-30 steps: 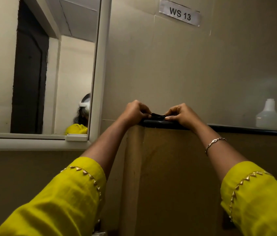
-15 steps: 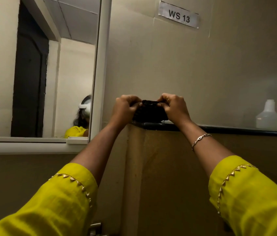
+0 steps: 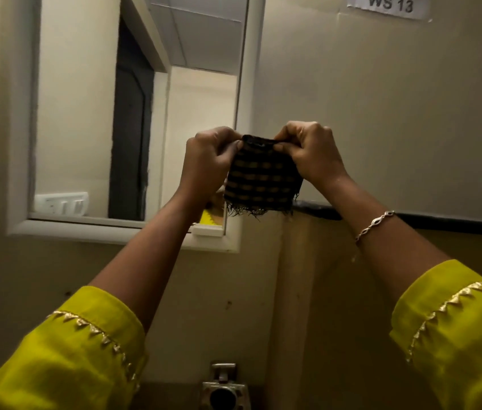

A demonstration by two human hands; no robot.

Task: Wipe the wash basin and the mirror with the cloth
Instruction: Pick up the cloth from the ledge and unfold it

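A small dark checked cloth (image 3: 262, 180) with a frayed lower edge hangs in front of the wall, held up by its top edge. My left hand (image 3: 208, 159) pinches its upper left corner and my right hand (image 3: 312, 150) pinches its upper right corner. The white-framed mirror (image 3: 91, 108) hangs on the wall to the left of my hands. Only the basin's metal tap (image 3: 223, 386) shows at the bottom edge; the wash basin itself is out of view.
A dark ledge (image 3: 453, 223) runs along the wall to the right, behind my right wrist. A paper label reading "WS 13" (image 3: 389, 4) is stuck high on the wall. The mirror reflects a doorway and a switch plate (image 3: 62, 202).
My hands lifted the cloth off the dark ledge and spread it so it hangs flat. The view has swung left and down, bringing in more mirror and the tap; the bottle at right is gone.
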